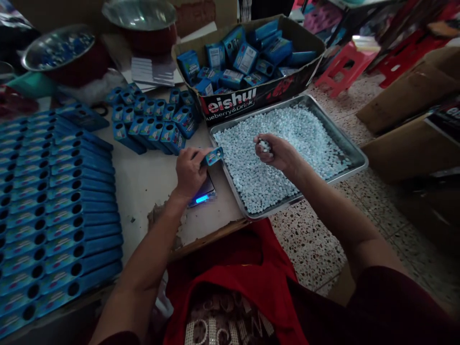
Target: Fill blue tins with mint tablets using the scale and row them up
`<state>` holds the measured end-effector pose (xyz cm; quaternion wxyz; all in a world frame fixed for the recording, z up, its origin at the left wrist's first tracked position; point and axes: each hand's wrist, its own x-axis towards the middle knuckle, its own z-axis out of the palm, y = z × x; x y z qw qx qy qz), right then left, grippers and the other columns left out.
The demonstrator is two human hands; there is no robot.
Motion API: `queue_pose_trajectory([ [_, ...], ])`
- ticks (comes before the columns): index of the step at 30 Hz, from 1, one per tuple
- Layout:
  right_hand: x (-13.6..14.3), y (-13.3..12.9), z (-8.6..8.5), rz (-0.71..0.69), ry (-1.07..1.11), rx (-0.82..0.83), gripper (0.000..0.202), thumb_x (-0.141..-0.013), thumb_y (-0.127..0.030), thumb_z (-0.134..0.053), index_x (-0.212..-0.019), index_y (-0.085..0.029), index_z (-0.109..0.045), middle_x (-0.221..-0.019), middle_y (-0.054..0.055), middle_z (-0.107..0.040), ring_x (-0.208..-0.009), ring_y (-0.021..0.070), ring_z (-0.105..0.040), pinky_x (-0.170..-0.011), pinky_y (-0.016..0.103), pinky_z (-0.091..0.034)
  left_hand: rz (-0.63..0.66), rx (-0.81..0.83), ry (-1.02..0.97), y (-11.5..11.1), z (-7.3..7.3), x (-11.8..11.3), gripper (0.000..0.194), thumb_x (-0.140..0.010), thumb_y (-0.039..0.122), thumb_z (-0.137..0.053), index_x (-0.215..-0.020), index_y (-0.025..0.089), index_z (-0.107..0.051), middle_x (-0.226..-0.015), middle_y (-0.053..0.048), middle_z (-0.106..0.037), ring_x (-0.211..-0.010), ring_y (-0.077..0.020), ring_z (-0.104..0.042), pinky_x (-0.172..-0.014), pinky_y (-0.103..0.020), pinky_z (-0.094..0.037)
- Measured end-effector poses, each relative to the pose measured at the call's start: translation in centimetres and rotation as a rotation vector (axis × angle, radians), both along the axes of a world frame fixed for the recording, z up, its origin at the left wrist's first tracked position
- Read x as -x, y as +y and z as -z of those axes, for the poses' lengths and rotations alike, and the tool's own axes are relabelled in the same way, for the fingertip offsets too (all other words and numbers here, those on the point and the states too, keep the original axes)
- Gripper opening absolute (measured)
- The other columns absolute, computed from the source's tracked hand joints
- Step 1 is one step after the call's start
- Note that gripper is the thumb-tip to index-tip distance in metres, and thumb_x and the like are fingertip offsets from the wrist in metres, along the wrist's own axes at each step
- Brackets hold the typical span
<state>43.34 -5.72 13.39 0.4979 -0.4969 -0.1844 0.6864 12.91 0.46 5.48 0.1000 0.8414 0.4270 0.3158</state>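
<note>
My left hand (189,172) is wrapped round a small blue box (214,156), held tilted above a small scale with a lit blue display (201,199). The box's end points toward the tray. My right hand (275,152) is closed round several small white candies (265,145), above a metal tray (359,160) spread with pale white and bluish candies (247,184). The two hands are apart, with the tray's left rim between them.
Rows of blue boxes (77,211) fill the table's left side. More blue boxes (154,120) stand behind my left hand. A cardboard box (230,105) of blue packs sits behind the tray. Metal bowls (59,50) and a red stool (347,64) are farther back.
</note>
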Motion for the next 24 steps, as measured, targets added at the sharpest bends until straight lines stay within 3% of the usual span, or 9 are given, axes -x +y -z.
queue_pose_trajectory([
  [3, 0.0, 0.4, -0.2, 0.029, 0.075, 0.01, 0.015, -0.096, -0.023, -0.065, -0.083, -0.022, -0.056, -0.062, -0.009, -0.044, -0.045, 0.0061, -0.024, -0.039, 0.017, -0.019, -0.047, 0.032, -0.238, -0.9, -0.5, 0.1, 0.034, -0.105, 0.039, -0.075, -0.136, 0.025, -0.08, -0.126, -0.011, -0.078, -0.121, -0.0337, -0.072, -0.116, -0.05, -0.057],
  [6, 0.9, 0.9, -0.5, 0.075, 0.054, -0.105, 0.024, -0.097, -0.026, -0.062, -0.079, -0.025, -0.046, -0.066, -0.007, -0.044, -0.049, 0.0074, -0.025, -0.042, 0.019, -0.02, -0.003, 0.184, -0.504, -2.3, -1.3, -1.2, 0.047, -0.099, 0.051, -0.086, -0.137, 0.025, -0.074, -0.13, -0.009, -0.078, -0.119, -0.0291, -0.076, -0.106, -0.041, -0.063],
  [10, 3.3, 1.8, -1.7, 0.088, -0.208, -0.362, 0.035, -0.103, -0.053, -0.067, -0.088, -0.027, -0.049, -0.078, -0.002, -0.053, -0.06, 0.0123, -0.038, -0.049, 0.025, -0.031, 0.086, 0.473, -0.683, -4.0, -1.7, -3.8, 0.057, -0.087, 0.052, -0.097, -0.131, 0.025, -0.074, -0.121, -0.005, -0.082, -0.107, -0.0251, -0.08, -0.096, -0.035, -0.067],
  [14, 5.3, 2.6, -2.3, 0.066, -0.507, -0.482, 0.056, -0.102, -0.083, -0.065, -0.105, -0.027, -0.062, -0.082, 0.0, -0.053, -0.073, 0.0183, -0.054, -0.057, 0.03, -0.043, 0.102, 0.584, -0.727, -5.0, -1.1, -5.8, 0.058, -0.079, 0.039, -0.1, -0.13, 0.023, -0.077, -0.117, -0.005, -0.084, -0.102, -0.0242, -0.081, -0.092, -0.034, -0.066],
  [18, 5.9, 2.5, -1.7, -0.01, -0.713, -0.538, 0.062, -0.107, -0.084, -0.056, -0.122, -0.026, -0.071, -0.086, 0.003, -0.057, -0.083, 0.0228, -0.064, -0.066, 0.033, -0.052, 0.099, 0.563, -0.679, -5.1, -0.9, -6.9, 0.055, -0.082, 0.031, -0.098, -0.132, 0.024, -0.077, -0.122, -0.006, -0.084, -0.111, -0.0264, -0.08, -0.098, -0.036, -0.066],
  [24, 6.1, 2.0, -1.5, 0.034, -0.752, -0.521, 0.059, -0.109, -0.083, -0.055, -0.123, -0.029, -0.073, -0.086, 0.004, -0.062, -0.083, 0.0227, -0.063, -0.07, 0.034, -0.054, 0.091, 0.488, -0.626, -4.7, -1.2, -7.8, 0.05, -0.084, 0.026, -0.097, -0.13, 0.024, -0.079, -0.129, -0.007, -0.084, -0.122, -0.0293, -0.079, -0.11, -0.041, -0.062],
])
